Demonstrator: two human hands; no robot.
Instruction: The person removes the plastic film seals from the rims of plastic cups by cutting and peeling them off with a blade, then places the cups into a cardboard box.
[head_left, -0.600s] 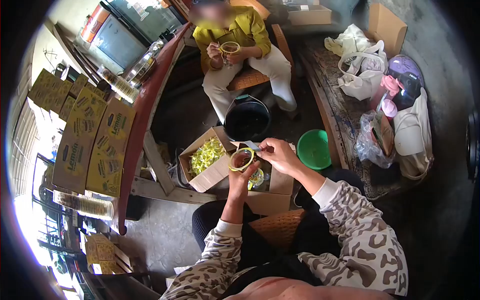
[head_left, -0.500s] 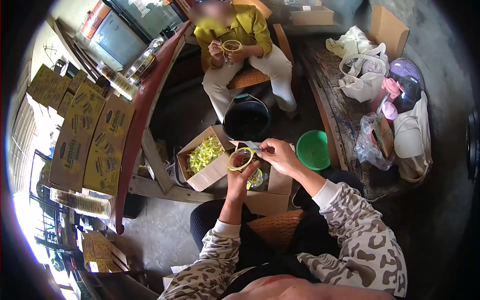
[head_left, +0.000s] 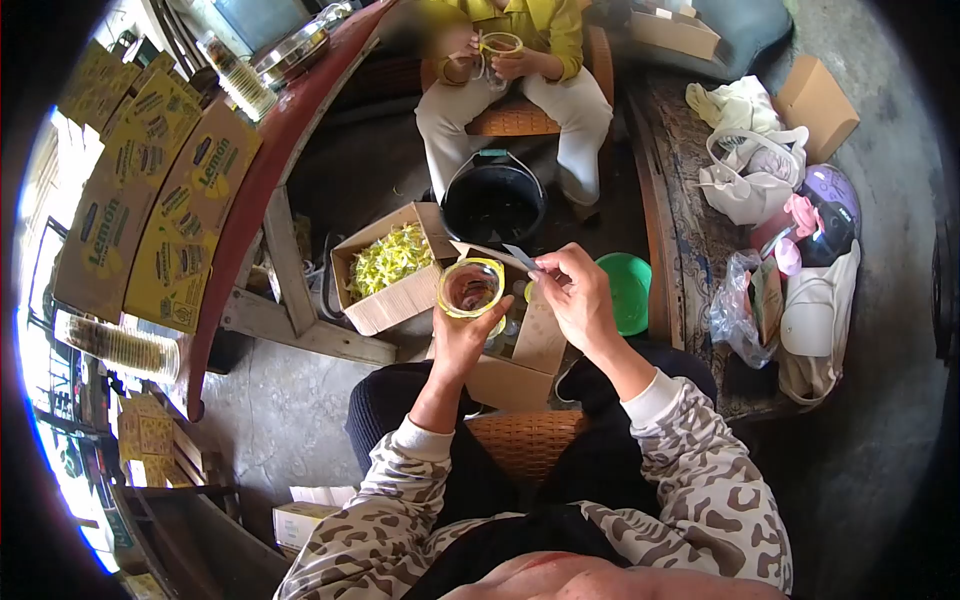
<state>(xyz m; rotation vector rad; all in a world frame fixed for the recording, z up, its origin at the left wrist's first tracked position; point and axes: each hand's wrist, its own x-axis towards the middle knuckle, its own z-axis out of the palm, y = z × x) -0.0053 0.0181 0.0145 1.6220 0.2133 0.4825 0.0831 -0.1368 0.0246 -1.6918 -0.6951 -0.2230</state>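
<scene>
Yellow-rimmed clear cup (head_left: 470, 290) in left hand (head_left: 462, 338), small blade (head_left: 521, 258) pinched in right hand (head_left: 572, 290).

Both arms reach from the near side toward the middle of the scene. The left forearm (head_left: 432, 398) slants slightly right toward the far side, and the left hand (head_left: 458, 338) curves in a cupped grip, thumb angled far and right. The right forearm (head_left: 628, 370) slants left; the right hand (head_left: 582, 303), slightly farther away, pinches with thumb and fingertips. The hands are near each other but apart.
</scene>
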